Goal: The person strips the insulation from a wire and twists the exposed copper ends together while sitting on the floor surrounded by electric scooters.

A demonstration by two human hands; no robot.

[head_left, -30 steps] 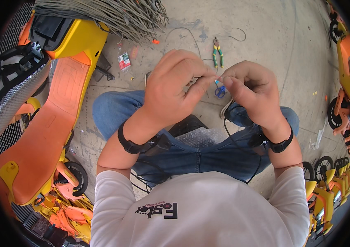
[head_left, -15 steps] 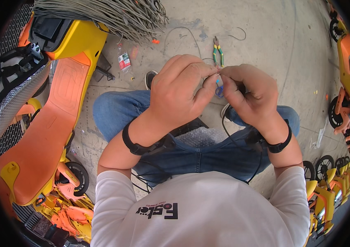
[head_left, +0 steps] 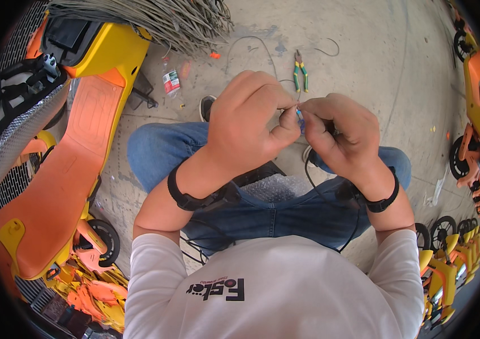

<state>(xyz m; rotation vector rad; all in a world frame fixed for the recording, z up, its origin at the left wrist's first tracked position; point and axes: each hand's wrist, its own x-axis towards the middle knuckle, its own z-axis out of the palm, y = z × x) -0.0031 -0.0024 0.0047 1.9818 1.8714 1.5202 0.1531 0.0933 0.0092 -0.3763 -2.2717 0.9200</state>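
Both hands meet in front of me, above my bent legs. My left hand (head_left: 247, 123) is closed in a pinch on thin wires (head_left: 299, 113), of which a light blue bit shows between the fingertips. From the other side, my right hand (head_left: 346, 125) pinches the same wires with thumb and forefinger. Something blue-purple and small hangs just below the fingertips, partly covered. A thin grey cable (head_left: 269, 51) curves over the floor toward the hands. Beyond the fingers lie pliers (head_left: 300, 73) with green and yellow handles, jaws pointing away from me.
A large bundle of grey cables (head_left: 166, 22) lies at the far left. Left of me stands an orange and yellow scooter body (head_left: 70, 164). A plastic bottle (head_left: 171, 82) rests on the concrete floor (head_left: 364, 51). More yellow-orange scooters (head_left: 449, 271) line the right side.
My fingertips have shifted slightly, and the gap between my left thumb and forefinger has widened. The blue-purple piece is now more covered. Both hands keep their pinch.
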